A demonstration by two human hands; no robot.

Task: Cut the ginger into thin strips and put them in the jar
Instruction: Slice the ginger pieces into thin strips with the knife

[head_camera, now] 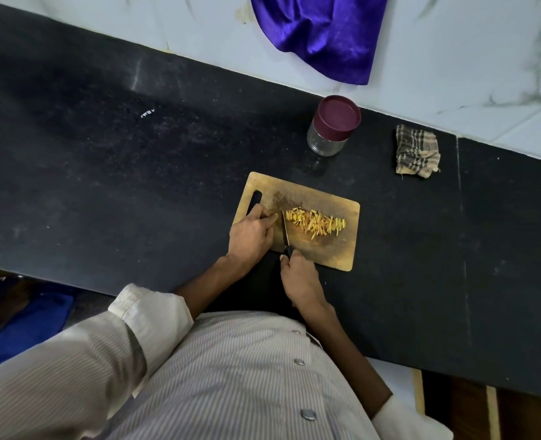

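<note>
A wooden cutting board [335,249] lies on the black counter in front of me. A heap of thin yellow ginger strips [316,222] covers its middle. My right hand [299,279] grips the black handle of a knife [285,231], whose blade rests on the board just left of the strips. My left hand [252,235] lies on the board's left part, fingers curled with the tips right beside the blade; any ginger piece under them is hidden. A glass jar [324,142] with a maroon lid [337,117] on it stands behind the board.
A folded checked cloth [416,152] lies on the black counter [120,173] to the right of the jar. A purple cloth [320,33] hangs against the white marble wall behind. A blue cloth [24,325] sits below the counter's front edge at left.
</note>
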